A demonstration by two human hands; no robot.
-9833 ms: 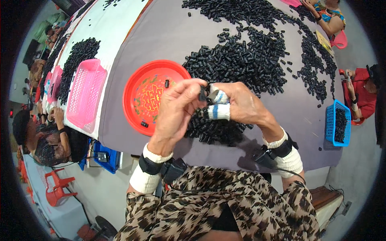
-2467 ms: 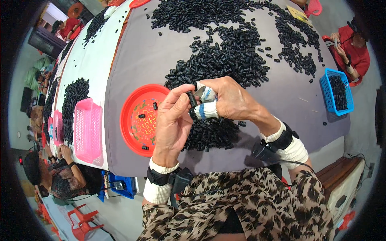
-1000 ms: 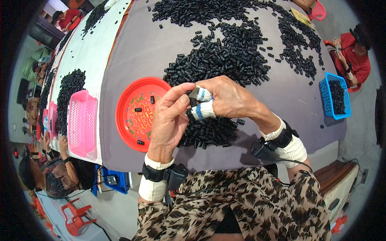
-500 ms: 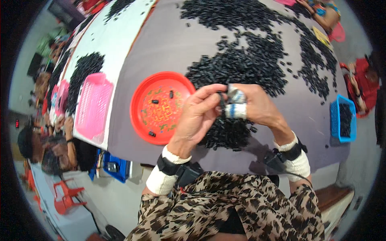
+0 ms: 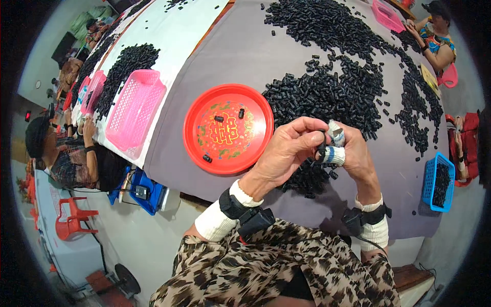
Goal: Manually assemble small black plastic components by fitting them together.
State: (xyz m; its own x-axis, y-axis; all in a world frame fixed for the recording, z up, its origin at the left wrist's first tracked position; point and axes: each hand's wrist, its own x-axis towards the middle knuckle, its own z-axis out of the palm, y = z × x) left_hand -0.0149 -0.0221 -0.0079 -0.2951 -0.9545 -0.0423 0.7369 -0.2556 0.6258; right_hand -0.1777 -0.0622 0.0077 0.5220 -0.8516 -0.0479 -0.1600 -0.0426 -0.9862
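Note:
My left hand [image 5: 286, 153] pinches a small black cylindrical piece [image 5: 321, 147] between thumb and fingertips. Against it, my right hand [image 5: 359, 156] is closed, its fingers curled; whatever they grip is hidden. A white-and-blue band [image 5: 334, 155] wraps my right thumb, and greyish wrapping [image 5: 335, 132] covers a finger beside it. Both hands are raised over a heap of loose black pieces [image 5: 309, 179]. Left of them lies a round red tray [image 5: 193, 138] with gold and green decoration, holding 3 black pieces.
Larger piles of black pieces [image 5: 322, 100] spread across the grey-covered table [image 5: 171, 138]. A pink basket [image 5: 134, 110] stands on the white cloth at left, a blue basket [image 5: 440, 181] of pieces at right. Other people [image 5: 69, 153] sit at the table's left and far right [image 5: 437, 43].
The view has shifted, so the tray, baskets and piles appear farther right. My hands stay together at the black piece, with only slight finger movement.

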